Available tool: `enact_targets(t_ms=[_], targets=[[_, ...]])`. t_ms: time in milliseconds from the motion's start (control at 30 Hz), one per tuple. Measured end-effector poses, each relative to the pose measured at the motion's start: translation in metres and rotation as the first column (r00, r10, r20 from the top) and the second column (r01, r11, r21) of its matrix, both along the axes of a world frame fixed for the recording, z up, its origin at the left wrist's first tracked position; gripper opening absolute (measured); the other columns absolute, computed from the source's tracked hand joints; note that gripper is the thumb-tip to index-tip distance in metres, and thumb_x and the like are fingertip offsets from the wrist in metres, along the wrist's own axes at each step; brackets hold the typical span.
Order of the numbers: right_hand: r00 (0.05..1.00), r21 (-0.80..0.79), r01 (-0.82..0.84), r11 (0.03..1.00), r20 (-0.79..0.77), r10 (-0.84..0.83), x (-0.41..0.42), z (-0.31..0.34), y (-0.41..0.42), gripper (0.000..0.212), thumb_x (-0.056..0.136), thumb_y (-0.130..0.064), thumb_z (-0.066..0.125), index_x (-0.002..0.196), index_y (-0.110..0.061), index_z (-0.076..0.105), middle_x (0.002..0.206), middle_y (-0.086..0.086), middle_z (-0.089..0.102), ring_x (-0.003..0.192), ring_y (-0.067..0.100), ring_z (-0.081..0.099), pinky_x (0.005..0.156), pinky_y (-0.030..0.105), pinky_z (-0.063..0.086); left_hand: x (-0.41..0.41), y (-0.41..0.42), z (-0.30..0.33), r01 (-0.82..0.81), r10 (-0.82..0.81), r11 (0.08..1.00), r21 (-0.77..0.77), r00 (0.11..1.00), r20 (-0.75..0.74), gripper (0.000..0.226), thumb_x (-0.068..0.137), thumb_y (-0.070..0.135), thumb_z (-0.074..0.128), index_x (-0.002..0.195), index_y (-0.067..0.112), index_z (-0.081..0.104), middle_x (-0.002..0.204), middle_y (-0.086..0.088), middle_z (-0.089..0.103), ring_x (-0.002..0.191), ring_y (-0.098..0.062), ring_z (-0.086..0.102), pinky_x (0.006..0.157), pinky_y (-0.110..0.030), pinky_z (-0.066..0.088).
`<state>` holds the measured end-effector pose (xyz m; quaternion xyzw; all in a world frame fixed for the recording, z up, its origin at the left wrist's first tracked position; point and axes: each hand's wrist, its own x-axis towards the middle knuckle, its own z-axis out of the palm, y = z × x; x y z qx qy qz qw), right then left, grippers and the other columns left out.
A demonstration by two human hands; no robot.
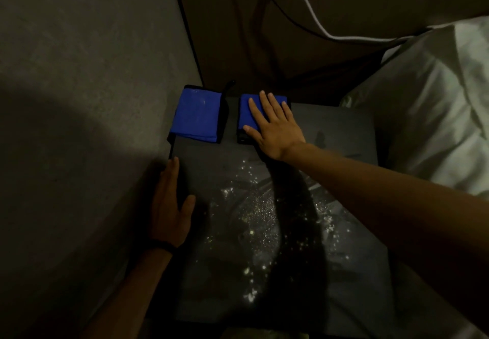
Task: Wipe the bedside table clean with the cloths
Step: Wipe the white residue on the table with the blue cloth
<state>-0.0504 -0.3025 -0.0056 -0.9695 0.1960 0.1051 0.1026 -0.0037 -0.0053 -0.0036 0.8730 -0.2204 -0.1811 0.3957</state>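
1. Head view shows two folded blue cloths at the far edge of the dark counter [344,132]: the right cloth [247,112] lies under the right hand [275,129], and the left cloth [197,115] lies just beside it across a narrow gap, untouched.
2. Both look soft, light and limp, so they should bunch or unfold if lifted by one corner. I judge it best to press a flat palm on the folded pad and slide it, or to pinch the whole fold at an edge.
3. The right hand rests flat on its cloth, fingers spread and straight, not closed around it. The left hand [170,206] is open too, laid along the counter's left edge with the thumb on top, holding nothing.
4. Pale specks and crumbs [254,211] are scattered over the middle of the counter, nearer than the cloths. A dry, light cloth may push them along rather than pick them up, and the smooth top may let it skid.
5. Much is hard to read: the light is dim, the right forearm's shadow crosses the debris, and what the specks are cannot be told. A dark object [242,138] under the right cloth's near edge is unclear.
6. Further out, a pale pillow [436,116] lies to the right and cables [304,2] trail behind.
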Motion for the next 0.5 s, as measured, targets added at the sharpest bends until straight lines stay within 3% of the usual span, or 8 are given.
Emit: enact_targets(t_ms=[500], targets=[[0.998,-0.030,0.068,0.997,0.009,-0.068,-0.049,-0.007,-0.039,0.075,0.098,-0.067,0.009,0.158,-0.027,-0.012,0.167,0.009,-0.015,0.153,0.025,-0.016,0.119,0.043,-0.012,0.002,0.002,0.001,0.033,-0.033,0.999,0.014,0.998,0.058,0.079,0.076,0.043,0.035,0.152,0.028,0.019,0.159,-0.001,0.023,0.145,-0.022,0.020,0.114,-0.047,0.021]])
